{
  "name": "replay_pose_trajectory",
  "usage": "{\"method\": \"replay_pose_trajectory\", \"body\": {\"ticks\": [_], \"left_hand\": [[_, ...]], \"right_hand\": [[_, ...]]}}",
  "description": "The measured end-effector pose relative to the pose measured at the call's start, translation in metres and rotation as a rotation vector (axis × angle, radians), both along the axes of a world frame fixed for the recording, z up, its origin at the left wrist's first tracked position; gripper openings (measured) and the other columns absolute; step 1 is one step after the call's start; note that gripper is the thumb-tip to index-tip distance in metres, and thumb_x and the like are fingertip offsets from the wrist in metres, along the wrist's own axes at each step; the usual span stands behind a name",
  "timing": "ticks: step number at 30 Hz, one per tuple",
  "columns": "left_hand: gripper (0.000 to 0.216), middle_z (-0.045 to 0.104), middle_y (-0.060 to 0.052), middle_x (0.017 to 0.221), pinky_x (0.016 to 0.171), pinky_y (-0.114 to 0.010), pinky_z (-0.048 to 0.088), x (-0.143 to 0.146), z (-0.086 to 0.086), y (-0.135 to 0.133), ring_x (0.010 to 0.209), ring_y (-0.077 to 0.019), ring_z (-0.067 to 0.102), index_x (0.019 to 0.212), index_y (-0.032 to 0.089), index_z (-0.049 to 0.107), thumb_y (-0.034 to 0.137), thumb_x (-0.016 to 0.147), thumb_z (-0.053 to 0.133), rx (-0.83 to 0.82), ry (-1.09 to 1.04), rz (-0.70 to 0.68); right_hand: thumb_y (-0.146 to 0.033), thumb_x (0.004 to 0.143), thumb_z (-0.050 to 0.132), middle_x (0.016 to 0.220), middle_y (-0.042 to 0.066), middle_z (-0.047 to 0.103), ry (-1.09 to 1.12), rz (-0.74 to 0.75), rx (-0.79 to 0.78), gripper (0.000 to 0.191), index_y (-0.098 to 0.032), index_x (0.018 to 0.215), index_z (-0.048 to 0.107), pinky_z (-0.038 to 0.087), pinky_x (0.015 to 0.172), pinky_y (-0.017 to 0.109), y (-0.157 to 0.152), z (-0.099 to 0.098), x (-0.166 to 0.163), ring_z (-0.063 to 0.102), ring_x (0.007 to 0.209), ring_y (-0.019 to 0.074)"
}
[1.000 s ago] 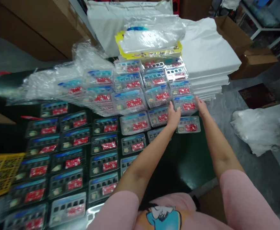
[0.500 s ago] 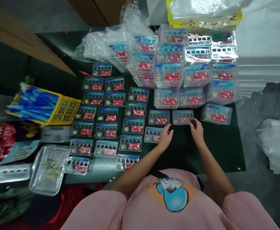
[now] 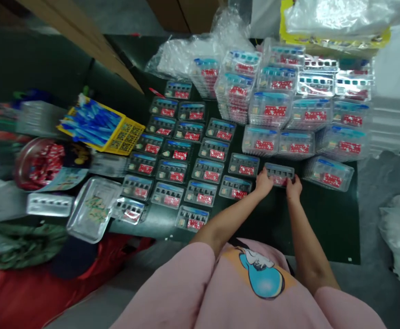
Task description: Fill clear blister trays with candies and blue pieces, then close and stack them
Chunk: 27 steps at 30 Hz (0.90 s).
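Dim, motion-blurred, warped edges

A blister pack [image 3: 280,173] is lying on the table [image 3: 323,219] between the left hand [image 3: 263,184] and right hand [image 3: 294,187], right of rows of single packs [image 3: 186,155]. Stacks [image 3: 275,106] are standing behind it; a basket [image 3: 126,137] and tray [image 3: 83,227] are sitting far left.
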<state>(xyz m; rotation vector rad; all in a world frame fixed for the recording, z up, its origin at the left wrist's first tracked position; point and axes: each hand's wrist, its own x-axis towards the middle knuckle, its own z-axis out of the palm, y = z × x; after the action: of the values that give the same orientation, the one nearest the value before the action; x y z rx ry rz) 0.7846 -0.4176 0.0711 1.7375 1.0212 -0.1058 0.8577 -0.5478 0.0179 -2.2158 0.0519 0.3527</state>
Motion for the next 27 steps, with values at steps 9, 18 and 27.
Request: {"method": "replay_pose_trajectory", "body": {"ticks": [9, 18, 27], "left_hand": [[0.064, 0.051, -0.019, 0.143, 0.115, -0.045, 0.032, -0.149, 0.024, 0.025, 0.134, -0.0286, 0.045, 0.146, 0.011, 0.041, 0.028, 0.087, 0.055, 0.173, -0.089, 0.089], [0.055, 0.054, -0.02, 0.136, 0.114, -0.045, 0.032, -0.181, -0.007, 0.079, 0.134, -0.0297, 0.045, 0.138, 0.009, 0.049, 0.02, 0.085, 0.054, 0.258, 0.063, 0.228], [0.042, 0.069, -0.012, 0.113, 0.099, -0.041, 0.047, -0.177, 0.007, 0.075, 0.106, -0.0251, 0.064, 0.126, 0.016, 0.057, 0.017, 0.084, 0.055, 0.192, 0.012, 0.248]], "right_hand": [[-0.04, 0.082, 0.055, 0.122, 0.012, 0.065, 0.165, 0.236, 0.267, 0.055, -0.017, 0.132, 0.055, 0.048, 0.096, 0.042, 0.01, 0.033, -0.115, 0.062, 0.107, 0.0249], [-0.037, 0.079, 0.056, 0.114, 0.015, 0.063, 0.199, 0.356, 0.129, 0.049, -0.014, 0.123, 0.058, 0.046, 0.098, 0.043, 0.072, 0.011, -0.156, 0.061, 0.099, 0.0261], [-0.041, 0.084, 0.05, 0.123, 0.016, 0.064, 0.217, 0.271, 0.184, 0.055, -0.013, 0.131, 0.052, 0.047, 0.097, 0.04, 0.059, 0.023, -0.153, 0.063, 0.108, 0.0252]]}}
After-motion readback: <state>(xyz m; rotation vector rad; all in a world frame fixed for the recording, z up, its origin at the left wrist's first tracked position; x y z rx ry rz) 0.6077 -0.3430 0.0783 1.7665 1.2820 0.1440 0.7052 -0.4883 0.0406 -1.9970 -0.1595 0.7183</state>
